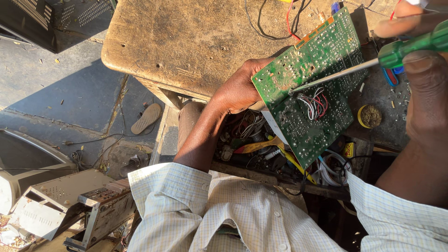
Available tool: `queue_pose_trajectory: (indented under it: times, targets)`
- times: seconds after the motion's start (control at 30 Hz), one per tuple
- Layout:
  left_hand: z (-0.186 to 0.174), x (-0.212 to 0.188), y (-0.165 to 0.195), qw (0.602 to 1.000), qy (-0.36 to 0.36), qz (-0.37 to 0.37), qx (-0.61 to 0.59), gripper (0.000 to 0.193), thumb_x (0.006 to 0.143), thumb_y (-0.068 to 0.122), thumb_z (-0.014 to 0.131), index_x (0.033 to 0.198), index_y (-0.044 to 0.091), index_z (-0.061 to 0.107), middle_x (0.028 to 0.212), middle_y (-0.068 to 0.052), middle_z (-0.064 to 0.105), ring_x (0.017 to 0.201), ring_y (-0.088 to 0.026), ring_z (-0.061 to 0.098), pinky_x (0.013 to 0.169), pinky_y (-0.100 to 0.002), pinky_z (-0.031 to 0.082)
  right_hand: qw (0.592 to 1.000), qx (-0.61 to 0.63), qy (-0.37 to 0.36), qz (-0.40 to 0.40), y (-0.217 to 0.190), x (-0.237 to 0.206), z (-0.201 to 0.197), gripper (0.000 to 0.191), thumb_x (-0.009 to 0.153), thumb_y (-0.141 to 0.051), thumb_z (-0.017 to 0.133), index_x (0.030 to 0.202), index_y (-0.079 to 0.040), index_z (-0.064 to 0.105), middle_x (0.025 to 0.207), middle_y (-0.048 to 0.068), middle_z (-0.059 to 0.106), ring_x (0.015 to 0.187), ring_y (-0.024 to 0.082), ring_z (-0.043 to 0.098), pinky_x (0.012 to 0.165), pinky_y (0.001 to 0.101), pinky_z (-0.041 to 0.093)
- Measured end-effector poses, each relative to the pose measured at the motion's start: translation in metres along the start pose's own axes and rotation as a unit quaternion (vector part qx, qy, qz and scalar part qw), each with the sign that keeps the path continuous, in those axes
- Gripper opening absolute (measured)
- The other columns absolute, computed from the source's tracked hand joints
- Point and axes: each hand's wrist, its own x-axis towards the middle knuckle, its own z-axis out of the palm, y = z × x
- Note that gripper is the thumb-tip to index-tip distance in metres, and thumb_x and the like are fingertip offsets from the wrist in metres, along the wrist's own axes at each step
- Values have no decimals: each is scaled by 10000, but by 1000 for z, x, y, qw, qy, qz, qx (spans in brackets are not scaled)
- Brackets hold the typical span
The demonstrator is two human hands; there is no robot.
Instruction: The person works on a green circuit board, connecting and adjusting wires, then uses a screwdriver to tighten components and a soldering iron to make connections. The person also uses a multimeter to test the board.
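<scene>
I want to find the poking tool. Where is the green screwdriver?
In the head view, upper right: the right hand holds the green-handled screwdriver, its tip touching the green circuit board held by the left hand.

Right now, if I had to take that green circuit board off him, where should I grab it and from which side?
Probably the bare lower edge of the circuit board, coming from below. The left hand already clamps the upper left edge, the screwdriver tip presses mid-board, and loose wires sit at the centre.
</scene>
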Motion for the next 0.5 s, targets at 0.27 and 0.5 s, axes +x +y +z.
queue_pose_trajectory:
  times: [0.27, 0.5]
  targets:
    - [-1, -2, 1, 1000, -2, -9, -5, 305, 950, -9, 796, 1244, 20, 718, 1142, -32, 755, 1052, -93, 662, 963, -290, 569, 999, -8, 3, -51, 6, 3, 4, 190, 1239, -137, 539, 1374, -9, 503, 1245, 135, 596, 1120, 197, 641, 1010, 314, 550]
    - [1, -1, 5, 1000, 8, -4, 16, 360, 914, -36, 791, 1259, 23, 703, 1168, -22, 748, 1071, -87, 652, 978, -276, 558, 999, -20, 4, -47, -1, 11, 7, 181, 1244, -130, 508, 1388, -21, 519, 1237, 126, 619, 1110, 188, 655, 995, 296, 552]
